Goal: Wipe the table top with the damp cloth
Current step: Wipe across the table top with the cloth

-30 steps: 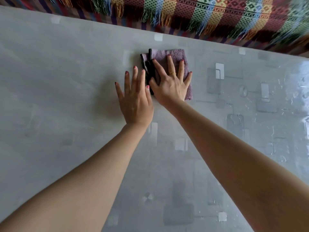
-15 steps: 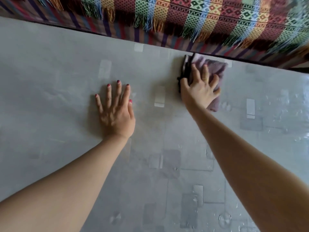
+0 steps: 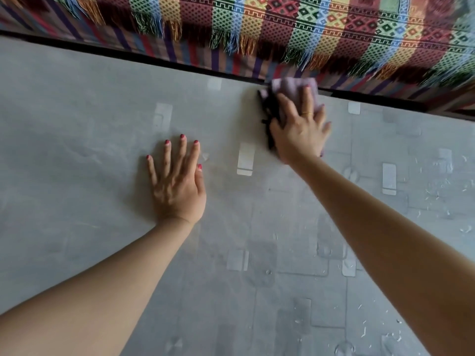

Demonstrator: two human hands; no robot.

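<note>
A mauve cloth (image 3: 291, 89) with a black edge lies on the grey table top (image 3: 77, 150), right at its far edge. My right hand (image 3: 299, 129) presses flat on the cloth and covers most of it. My left hand (image 3: 177, 183) rests palm down on the bare table, fingers spread, well to the left of the cloth and nearer to me. It holds nothing.
A colourful woven blanket with fringes (image 3: 308, 29) hangs just beyond the table's far edge. The table's right part (image 3: 424, 201) shines with wet streaks and droplets. Pale rectangles are printed on the table cover.
My right hand has pushed the cloth away from me and to the right, up to the far edge. My left hand stays flat on the table, now apart from the cloth.
</note>
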